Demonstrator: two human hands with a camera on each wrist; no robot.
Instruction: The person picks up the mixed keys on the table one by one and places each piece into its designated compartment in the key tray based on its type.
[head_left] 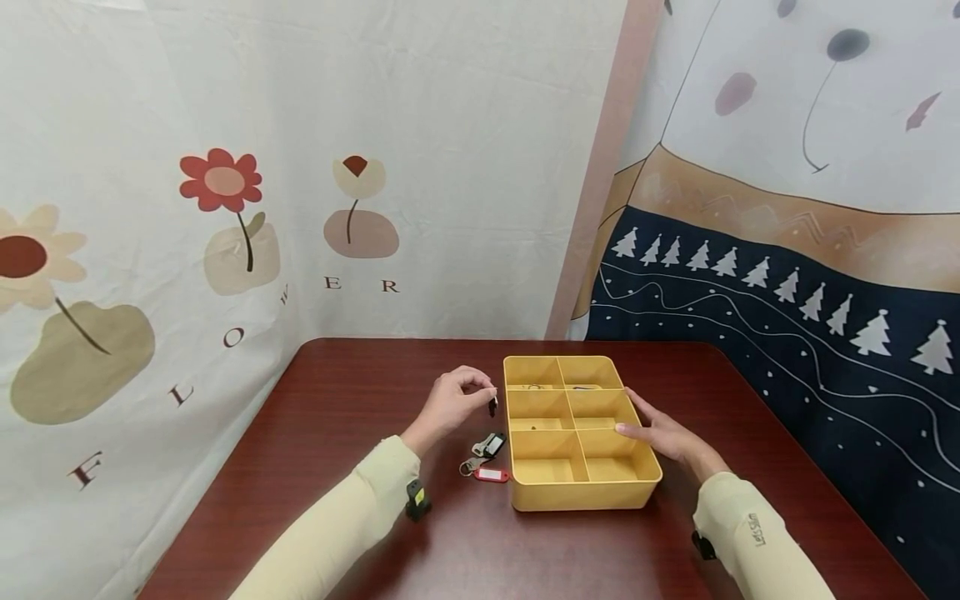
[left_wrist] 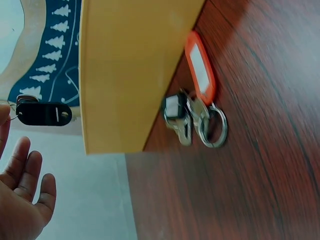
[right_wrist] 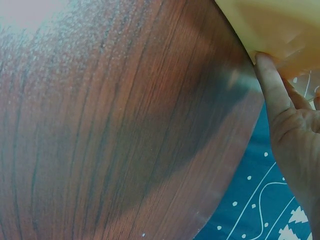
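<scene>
The left hand (head_left: 450, 404) was raised above the dark red wooden worktop (head_left: 360, 417), just left of the yellow plastic six-compartment tray (head_left: 577, 492). Its thumb and forefinger pinched a small black plastic key tag (head_left: 492, 407), which hung clear of the worktop beside the tray's left wall. The left wrist view showed what the head view did not: the black tag (left_wrist: 44, 113) was oblong, held by its ring end, with the remaining fingers (left_wrist: 30, 172) spread loosely below it.

The right hand (head_left: 663, 433) lay flat against the tray's right rim, fingers straight. The right wrist view confirmed a fingertip (right_wrist: 265, 67) touching the tray's outer wall (right_wrist: 270, 25); the rest of that hand was cut off there.

On the worktop, touching or just beside the tray's left wall, lay a bunch of keys with a red plastic tag (head_left: 491, 475) and a metal ring (left_wrist: 212, 125). The left wrist view showed the red tag's white label and a black-headed key (left_wrist: 174, 107). Small dark items lay in the tray's far and middle compartments, too small to identify. Printed cloth hangings (head_left: 225, 208) stood behind the worktop.
</scene>
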